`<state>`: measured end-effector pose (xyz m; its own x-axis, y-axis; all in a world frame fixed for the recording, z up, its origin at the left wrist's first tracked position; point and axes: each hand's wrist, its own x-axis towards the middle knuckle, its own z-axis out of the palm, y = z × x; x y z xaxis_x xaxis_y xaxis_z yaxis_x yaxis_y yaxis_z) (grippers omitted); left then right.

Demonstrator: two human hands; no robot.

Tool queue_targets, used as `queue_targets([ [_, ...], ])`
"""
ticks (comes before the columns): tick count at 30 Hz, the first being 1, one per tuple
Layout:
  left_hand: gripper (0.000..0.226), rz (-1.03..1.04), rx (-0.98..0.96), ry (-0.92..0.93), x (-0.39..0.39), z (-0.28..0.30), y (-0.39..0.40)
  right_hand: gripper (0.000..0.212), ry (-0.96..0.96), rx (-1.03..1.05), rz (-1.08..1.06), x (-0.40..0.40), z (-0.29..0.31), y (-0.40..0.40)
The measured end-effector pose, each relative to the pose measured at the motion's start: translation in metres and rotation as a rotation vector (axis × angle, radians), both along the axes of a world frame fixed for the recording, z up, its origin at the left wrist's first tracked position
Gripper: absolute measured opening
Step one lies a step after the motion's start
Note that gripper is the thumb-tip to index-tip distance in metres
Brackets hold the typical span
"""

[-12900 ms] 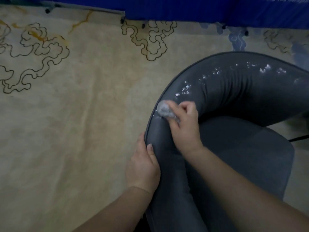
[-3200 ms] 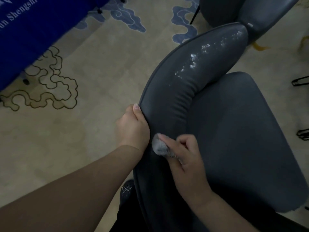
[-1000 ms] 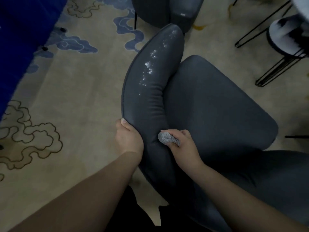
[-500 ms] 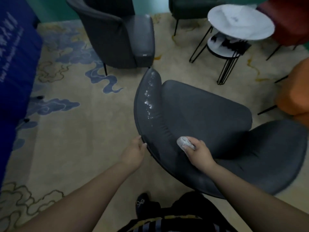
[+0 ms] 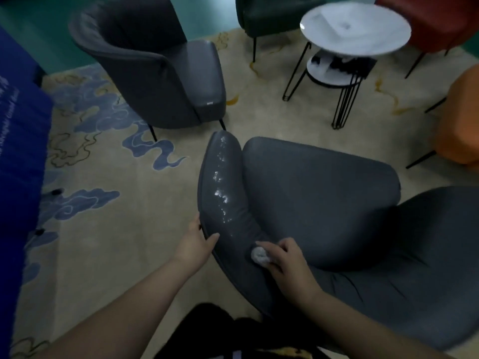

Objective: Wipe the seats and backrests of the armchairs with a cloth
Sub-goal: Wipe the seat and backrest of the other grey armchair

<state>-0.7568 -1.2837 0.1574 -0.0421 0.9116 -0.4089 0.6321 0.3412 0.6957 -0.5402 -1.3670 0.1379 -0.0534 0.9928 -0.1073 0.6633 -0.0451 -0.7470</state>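
Observation:
A dark grey armchair (image 5: 318,203) fills the lower right of the head view. Its curved padded backrest (image 5: 220,198) carries a trail of white foamy spots along the top. My right hand (image 5: 287,263) grips a small balled grey cloth (image 5: 259,256) and presses it on the backrest's inner side, just below the spots. My left hand (image 5: 194,244) holds the backrest's outer edge, thumb on the top and fingers behind it.
A second grey armchair (image 5: 160,73) stands behind on the patterned carpet (image 5: 103,229). A round white side table (image 5: 355,29) on black wire legs is at the upper right, with dark green, red and orange chairs (image 5: 461,120) around it. A blue drape (image 5: 18,156) hangs at the left.
My view has lifted, showing more of the room. Both hands stay on the backrest, the cloth still near its lower end.

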Motion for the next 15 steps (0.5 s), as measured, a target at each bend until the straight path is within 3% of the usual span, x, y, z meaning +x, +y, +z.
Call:
queue_targets([
  [4, 0.049, 0.11, -0.047, -0.121, -0.002, -0.016, 0.022, 0.043, -0.011, -0.005, -0.015, -0.016, -0.003, 0.017],
  [8, 0.053, 0.208, -0.176, -0.198, -0.013, -0.021, 0.058, 0.049, -0.012, -0.012, 0.049, -0.025, -0.003, 0.031],
  [15, 0.052, -0.017, -0.304, -0.281, -0.036, -0.013, 0.141, 0.058, -0.055, 0.005, -0.046, -0.069, 0.003, 0.068],
])
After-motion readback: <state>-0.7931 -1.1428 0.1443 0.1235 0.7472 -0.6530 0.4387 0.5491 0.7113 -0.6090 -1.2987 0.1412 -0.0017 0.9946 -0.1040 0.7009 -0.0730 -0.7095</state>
